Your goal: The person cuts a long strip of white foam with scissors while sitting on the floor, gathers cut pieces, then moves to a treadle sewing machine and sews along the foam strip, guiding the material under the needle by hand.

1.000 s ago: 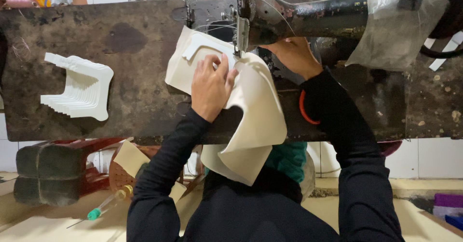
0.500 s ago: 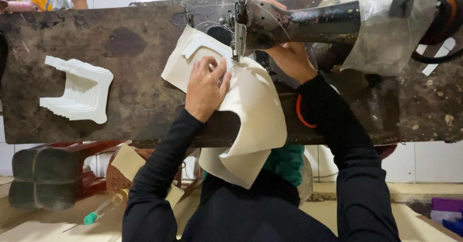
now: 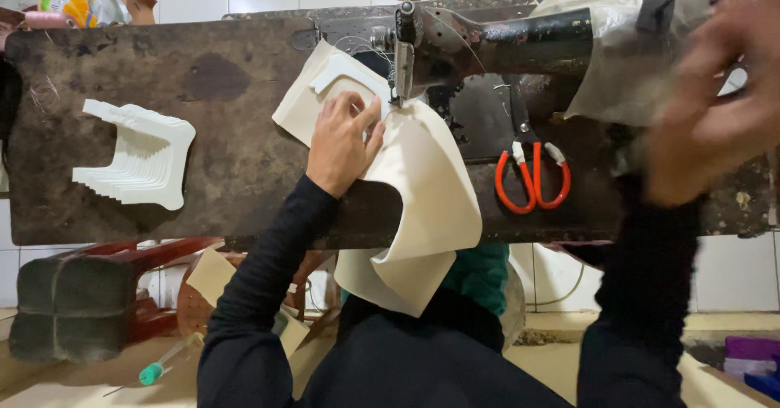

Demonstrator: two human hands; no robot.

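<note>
— Head camera looking down: where are your hands?

— My left hand (image 3: 341,141) lies flat on the cream fabric (image 3: 422,188), fingers spread a little, pressing it onto the dark worktable (image 3: 219,123) just left of the needle of the sewing machine (image 3: 487,46). It grips nothing; it only presses down.

— And the right one?

— My right hand (image 3: 715,107) is raised at the right edge, near the covered far end of the machine. It is blurred, so I cannot tell whether it is open or closed, or whether it touches anything.

— Where does the fabric lie?

— Its far end sits under the needle, with a small white cut piece (image 3: 345,73) lying on top of it, just beyond my fingertips. The near end hangs off the table edge toward my lap.

— What else is around?

— Red-handled scissors (image 3: 532,182) lie on the table right of the fabric, well apart from my left hand. A stack of white cut pieces (image 3: 138,160) sits on the left part of the table, well apart from the fabric. Below the table on the left, I see a dark padded stool (image 3: 69,306), and near it on the floor, a green-handled screwdriver (image 3: 154,370).
</note>
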